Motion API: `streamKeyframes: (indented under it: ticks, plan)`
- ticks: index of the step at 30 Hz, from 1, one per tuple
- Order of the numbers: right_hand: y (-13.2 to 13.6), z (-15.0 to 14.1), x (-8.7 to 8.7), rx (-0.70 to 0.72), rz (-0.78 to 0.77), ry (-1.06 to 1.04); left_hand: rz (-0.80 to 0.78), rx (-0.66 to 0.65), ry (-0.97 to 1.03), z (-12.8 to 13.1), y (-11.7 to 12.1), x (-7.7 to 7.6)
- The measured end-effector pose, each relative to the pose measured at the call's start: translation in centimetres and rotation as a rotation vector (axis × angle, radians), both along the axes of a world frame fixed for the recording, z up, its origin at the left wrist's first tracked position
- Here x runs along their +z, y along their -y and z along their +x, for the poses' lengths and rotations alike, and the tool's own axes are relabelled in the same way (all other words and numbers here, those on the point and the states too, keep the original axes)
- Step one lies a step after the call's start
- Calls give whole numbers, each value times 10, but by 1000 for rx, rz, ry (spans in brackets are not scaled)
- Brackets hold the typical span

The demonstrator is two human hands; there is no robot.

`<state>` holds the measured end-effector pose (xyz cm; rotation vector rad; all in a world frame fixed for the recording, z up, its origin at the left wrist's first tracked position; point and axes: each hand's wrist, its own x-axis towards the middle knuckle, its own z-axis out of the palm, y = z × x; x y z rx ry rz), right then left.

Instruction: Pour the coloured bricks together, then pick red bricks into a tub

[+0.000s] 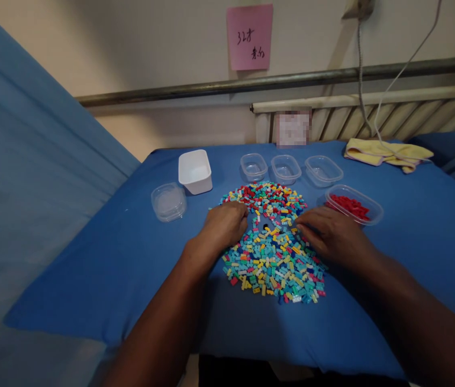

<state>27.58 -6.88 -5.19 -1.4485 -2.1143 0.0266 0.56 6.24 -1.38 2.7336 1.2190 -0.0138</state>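
Note:
Small toy building bricks (271,263) in many colours lie in a wide heap on the blue cloth, with a second, redder cluster of bricks (269,196) behind it. My left hand (229,221) rests at the left side between the two clusters, fingers curled in; whatever they hold is hidden. At the right side, my right hand (327,231) has its thumb and fingertips pinched together at the edge of the bricks, and anything between them is too small to make out. Just beyond that hand, red bricks (350,208) fill part of a clear tub (376,215).
Three clear plastic tubs, the left one (253,175), the middle one (286,176) and the right one (324,178), line the back. At left stand a white box (199,185) and stacked clear lids (169,203). A yellow cloth (388,153) lies back right, under a cable.

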Motion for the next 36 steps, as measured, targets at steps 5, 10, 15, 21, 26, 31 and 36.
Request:
streamKeyframes:
  ticks: [5, 10, 15, 21, 26, 31, 36]
  plan:
    - [2, -6, -1, 34, 28, -55, -179, 86, 308, -6, -4, 1]
    - [2, -22, 0, 7, 73, -248, -573, 260, 886, -2, -4, 4]
    - [2, -45, 0, 50, 130, -402, -854, 176, 1015, 28, 27, -2]
    - [2, -45, 0, 22, 115, -495, -1159, 184, 1149, 45, 45, -17]
    - [3, -44, -3, 12, -77, -699, -1231, 154, 1137, 41, 41, -20]
    - [6, -46, 4, 7, -185, -709, -1141, 146, 1072, 35, 34, -12]
    - [9, -12, 23, -263, 33, -492, -510, 305, 987, 1, 1, 0]
